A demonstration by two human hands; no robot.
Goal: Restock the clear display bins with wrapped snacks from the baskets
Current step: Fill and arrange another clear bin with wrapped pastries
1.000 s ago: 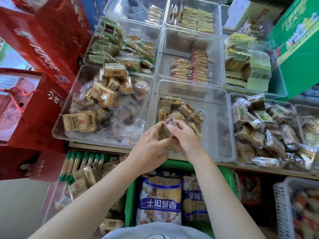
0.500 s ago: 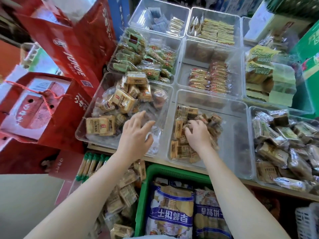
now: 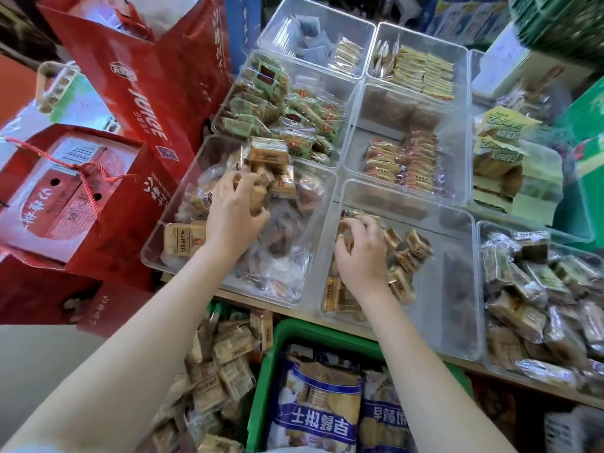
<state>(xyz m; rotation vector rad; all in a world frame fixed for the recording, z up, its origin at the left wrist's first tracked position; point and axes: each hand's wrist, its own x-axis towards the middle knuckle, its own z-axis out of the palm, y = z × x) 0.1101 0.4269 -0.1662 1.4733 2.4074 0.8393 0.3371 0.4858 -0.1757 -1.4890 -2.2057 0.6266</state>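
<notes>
Tall red paper gift bags [image 3: 143, 103] stand left of the clear plastic display bins [image 3: 457, 223] on the pale bench [image 3: 356, 328]; below sits a green plastic basket [image 3: 294, 335] of blue biscuit packs; the left hand [image 3: 233, 220] curls its grip round a tan wrapped snack [image 3: 256, 199] in the left front bin; the right hand [image 3: 362, 253] closes on small brown wrapped snacks [image 3: 344, 235] in the middle front bin.

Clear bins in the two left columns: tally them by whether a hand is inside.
Clear bins with a hand inside (left hand, right hand): 2
Clear bins without a hand: 4
Total: 6
</notes>
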